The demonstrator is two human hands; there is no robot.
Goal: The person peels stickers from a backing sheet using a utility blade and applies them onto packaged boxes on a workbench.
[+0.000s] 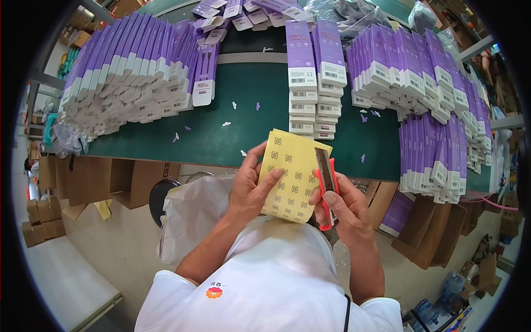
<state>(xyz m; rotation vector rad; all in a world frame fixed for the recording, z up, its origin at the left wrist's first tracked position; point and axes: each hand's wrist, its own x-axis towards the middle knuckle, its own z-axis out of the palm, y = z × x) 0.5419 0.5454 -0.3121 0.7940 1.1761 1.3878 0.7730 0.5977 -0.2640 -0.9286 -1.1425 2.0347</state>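
My left hand is closed on a small stack of yellow printed sheets, thumb on the front and fingers behind. The sheets carry rows of dark lettering and stand tilted up in front of my chest. My right hand grips a red and black box cutter, its thumb on the handle. The cutter lies along the right edge of the sheets; whether its blade is out I cannot tell. Just beyond the sheets, two piles of purple and white boxes rise from the green table.
Large piles of purple boxes stand at the left and right of the table. Small paper scraps dot its top. Below the front edge are open cardboard cartons, a white sack and a dark round stool.
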